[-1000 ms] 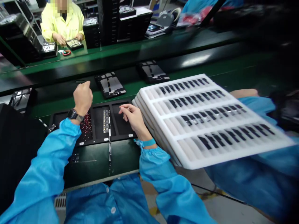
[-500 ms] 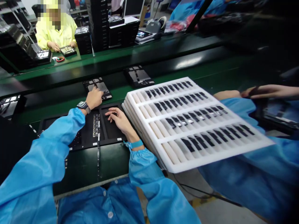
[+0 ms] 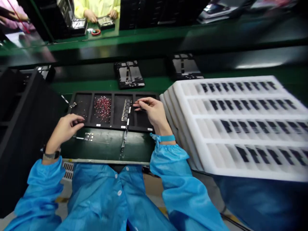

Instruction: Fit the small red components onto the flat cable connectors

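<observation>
A black compartment tray [image 3: 112,125] lies before me on the green bench. My left hand [image 3: 64,130] is at its left front corner, fingers curved and thumb apart, with nothing visible in them. Below those fingertips a small circuit board [image 3: 89,136] with a white strip lies on the bench. My right hand [image 3: 154,114] hovers over the right-hand compartments, fingers loosely stretched and apart, with no held thing visible. Near its fingertips a panel of small circuit boards [image 3: 126,110] sits in the tray. Tiny red-and-silver parts [image 3: 103,107] fill another compartment.
Stacked white foam trays [image 3: 204,115] holding rows of black pieces stand at right. Behind the black tray are an opened device [image 3: 129,74] and a second device [image 3: 185,66]. A tall black stack [image 3: 26,128] rises at left. Across the bench, a person's hands [image 3: 90,15] work on a device.
My left hand has left the opened device and come back to the tray's left front corner. My right hand stays over the tray's right side. The view has swung left and down.
</observation>
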The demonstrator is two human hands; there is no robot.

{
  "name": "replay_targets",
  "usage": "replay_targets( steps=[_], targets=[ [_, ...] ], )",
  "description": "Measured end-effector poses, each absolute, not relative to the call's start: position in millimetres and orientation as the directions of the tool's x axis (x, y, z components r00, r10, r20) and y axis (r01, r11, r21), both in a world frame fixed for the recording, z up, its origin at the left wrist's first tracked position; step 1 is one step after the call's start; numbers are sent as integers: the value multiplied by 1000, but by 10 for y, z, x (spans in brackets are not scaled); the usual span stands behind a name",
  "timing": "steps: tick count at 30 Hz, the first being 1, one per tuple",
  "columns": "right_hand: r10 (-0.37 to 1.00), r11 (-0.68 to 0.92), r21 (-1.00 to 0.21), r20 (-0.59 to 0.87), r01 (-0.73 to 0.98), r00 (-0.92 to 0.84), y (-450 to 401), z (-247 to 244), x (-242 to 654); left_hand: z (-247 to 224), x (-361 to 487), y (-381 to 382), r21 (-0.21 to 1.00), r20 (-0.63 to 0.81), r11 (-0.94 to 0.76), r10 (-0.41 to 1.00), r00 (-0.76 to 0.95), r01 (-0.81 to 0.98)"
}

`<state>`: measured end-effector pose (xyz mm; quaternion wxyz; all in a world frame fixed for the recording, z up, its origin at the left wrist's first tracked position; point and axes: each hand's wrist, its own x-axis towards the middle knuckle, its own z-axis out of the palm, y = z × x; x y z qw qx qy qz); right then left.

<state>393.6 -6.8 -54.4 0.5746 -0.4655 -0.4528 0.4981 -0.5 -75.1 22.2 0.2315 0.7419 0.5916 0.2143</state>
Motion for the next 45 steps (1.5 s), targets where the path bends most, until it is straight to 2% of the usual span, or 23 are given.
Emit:
replay_targets(
  steps=[3,8,11,14,20,28,45],
  targets=[
    [994,75,-992,66,-103,93,-75,-467,3787,-80,0,-1227,523,29,-256,959,283,813],
    [998,51,-995,55,-81,-41,-57,-362,3332,-383,153,-1456,413,73,-260,965,253,873],
    [993,6,-994,18,-106,-115,-49,-396,3110,-403,195,-1397,445,64,-262,963,261,856],
    [988,-31,-994,-14,-108,-157,-64,-468,3058,-388,206,-1309,508,-3,-241,960,281,827],
    [985,-42,-997,-30,-63,-171,-112,-523,3204,-408,284,-1155,583,-77,-260,926,370,770],
    [988,73,-994,61,84,-142,-102,-501,3243,-353,392,-1052,562,-162,-247,903,398,790],
    [944,253,-951,201,180,-263,-135,-434,3159,-442,420,-1109,490,-78,-293,923,376,821]
  ],
)
